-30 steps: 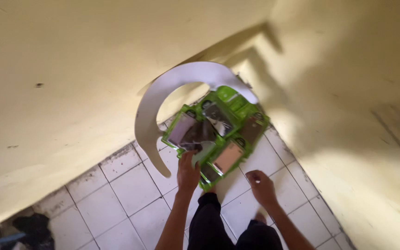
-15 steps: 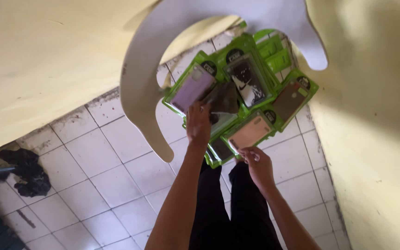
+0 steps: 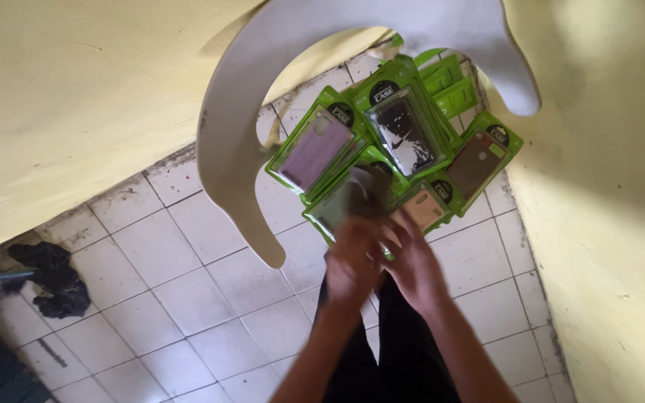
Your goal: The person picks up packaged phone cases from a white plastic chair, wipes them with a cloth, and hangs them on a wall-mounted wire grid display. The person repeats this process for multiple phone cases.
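Head view, looking straight down: both hands are low in the middle of the picture, blurred with motion, over a heap of green phone-case packages [image 3: 404, 142] spread on the white tiled floor [image 3: 188, 298]. The left hand [image 3: 354, 261] is curled around the near end of a pale greenish package [image 3: 341, 205], fingers wrapped on it, though the blur hides just how tight the grip is. The right hand [image 3: 412, 265] sits just beside the left, almost touching it, fingers spread and bent over the near edge of the heap; whether it grips anything I cannot tell. That pale greenish package lies at the front of the heap, tilted, right at the left hand's fingertips. Behind it, a package with a lilac case [image 3: 315, 149] lies to the left, one with a black-and-white patterned case [image 3: 404, 134] in the middle, a dark reddish case [image 3: 479, 164] to the right, and a beige case [image 3: 423, 209] just above the right hand. A white curved plastic piece [image 3: 233, 134], arch-shaped, arcs over the heap from the left round to the upper right. Yellow walls [image 3: 76, 89] close in on both sides. A crumpled black cloth [image 3: 50, 276] lies on the tiles far left, well apart from the hands. Dark trousers [image 3: 404, 351] show below the forearms.
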